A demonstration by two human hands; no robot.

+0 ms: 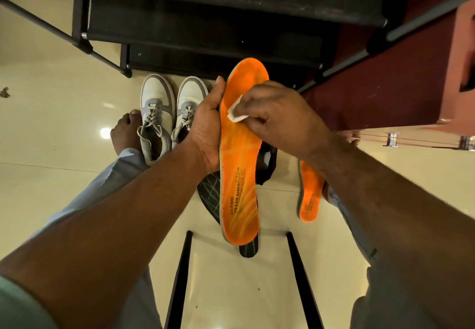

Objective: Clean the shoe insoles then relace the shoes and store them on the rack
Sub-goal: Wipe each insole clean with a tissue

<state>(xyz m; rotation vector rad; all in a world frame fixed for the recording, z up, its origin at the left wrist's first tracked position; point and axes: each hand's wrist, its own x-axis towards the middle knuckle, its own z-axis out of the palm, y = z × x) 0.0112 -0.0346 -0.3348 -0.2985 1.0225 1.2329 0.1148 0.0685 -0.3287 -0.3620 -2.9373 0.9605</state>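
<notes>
While the left hand (205, 133) grips the orange insole (240, 164), the right hand (277, 118) presses a white wipe (235, 113) on it.

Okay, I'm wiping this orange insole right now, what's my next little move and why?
Probably drag the white wipe in your right hand down toward the heel. It sits near the toe end of the orange insole your left hand holds, so the printed heel half looks unwiped.

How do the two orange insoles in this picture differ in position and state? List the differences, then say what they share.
The held insole is gripped by the left hand above the floor; the second insole lies on the floor. The held insole is being wiped with a white pad pinched in the right hand; the second insole is untouched. The held insole shows nearly whole; the second insole is partly hidden by the right arm. Both are orange with printed heel text.
</notes>
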